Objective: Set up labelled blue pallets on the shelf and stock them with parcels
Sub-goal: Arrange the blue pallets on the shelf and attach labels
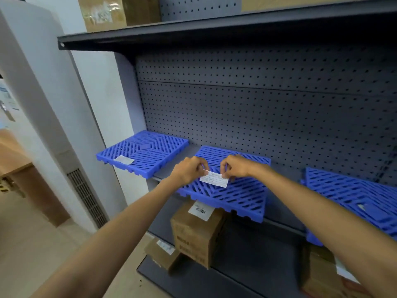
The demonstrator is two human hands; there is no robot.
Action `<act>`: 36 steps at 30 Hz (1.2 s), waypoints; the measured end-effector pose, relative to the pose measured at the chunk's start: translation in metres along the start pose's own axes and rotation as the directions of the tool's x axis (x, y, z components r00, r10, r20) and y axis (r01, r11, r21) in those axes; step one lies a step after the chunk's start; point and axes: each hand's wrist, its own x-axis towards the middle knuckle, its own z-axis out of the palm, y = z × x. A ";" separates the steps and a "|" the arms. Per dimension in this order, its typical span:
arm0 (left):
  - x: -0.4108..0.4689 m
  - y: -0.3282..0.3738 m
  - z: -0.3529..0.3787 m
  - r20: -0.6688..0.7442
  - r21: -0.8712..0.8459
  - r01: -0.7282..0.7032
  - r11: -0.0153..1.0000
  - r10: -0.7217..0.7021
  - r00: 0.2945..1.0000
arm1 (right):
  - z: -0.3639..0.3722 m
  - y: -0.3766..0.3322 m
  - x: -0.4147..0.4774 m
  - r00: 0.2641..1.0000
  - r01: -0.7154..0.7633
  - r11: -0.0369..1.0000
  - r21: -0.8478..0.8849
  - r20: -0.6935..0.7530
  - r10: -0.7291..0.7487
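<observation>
Three blue slatted plastic pallets lie in a row on the dark grey metal shelf (284,175), in front of its perforated back panel (257,104): the left pallet (148,151), the middle pallet (236,196) and the right pallet (352,194), each apart from its neighbour. The left and middle pallets overhang the shelf's front edge. The left pallet carries a white paper slip (124,160) lying flat near its front corner, judged to be its label. The middle pallet is being labelled now: a small white printed paper label (214,180) sits over its front-left part, held by both hands. The left hand (189,172) has its fingers curled, with thumb and fingertips pinching the label's upper left corner. The right hand (235,168) is likewise curled and pinches the upper right edge. Whether the label touches the slats or is held just above them cannot be told. A pale patch (363,207) shows on the right pallet, too blurred to say whether it is a label. No parcel stands on any pallet. Brown cardboard boxes (196,235) with white stickers stand on the level below, and more cartons (103,14) sit on the shelf above. Assessment: pallet placement appears complete, labelling is about midway with one slip down and one in hand, and stocking has not begun. Outstanding: fix this label, verify the right pallet, load the parcels.
</observation>
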 end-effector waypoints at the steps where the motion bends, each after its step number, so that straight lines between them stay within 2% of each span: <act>1: 0.003 -0.002 0.001 0.030 -0.018 -0.023 1.000 0.023 0.999 | 0.000 0.002 0.001 1.000 -0.011 1.000 0.004 0.024 0.010; 6: 0.013 -0.012 0.004 0.279 -0.194 -0.104 0.975 0.156 0.947 | 0.005 0.004 -0.004 0.987 -0.077 0.996 0.033 0.144 0.071; 10: 0.018 -0.012 0.006 0.375 -0.172 -0.159 0.972 0.214 0.902 | 0.019 0.002 -0.007 0.977 -0.166 0.986 0.009 0.134 0.163; 17: 0.018 -0.023 0.014 0.317 0.002 -0.274 0.962 0.259 0.912 | 0.040 -0.016 -0.012 0.951 -0.308 0.949 -0.065 -0.060 0.304; 22: 0.017 -0.028 0.015 0.307 0.016 -0.311 0.950 0.292 0.906 | 0.054 -0.030 -0.019 0.915 -0.388 0.905 -0.177 -0.195 0.354; 25: 0.016 -0.024 0.014 0.266 0.111 -0.377 0.920 0.338 0.903 | 0.059 -0.039 -0.027 0.890 -0.429 0.868 -0.251 -0.284 0.358; 28: 0.016 -0.010 0.009 0.240 0.229 -0.461 0.858 0.409 0.880 | 0.057 -0.042 -0.046 0.860 -0.476 0.832 -0.285 -0.349 0.372; 36: 0.024 0.068 0.023 0.255 0.292 -0.615 0.732 0.560 0.788 | 0.042 -0.015 -0.131 0.752 -0.656 0.658 -0.371 -0.404 0.521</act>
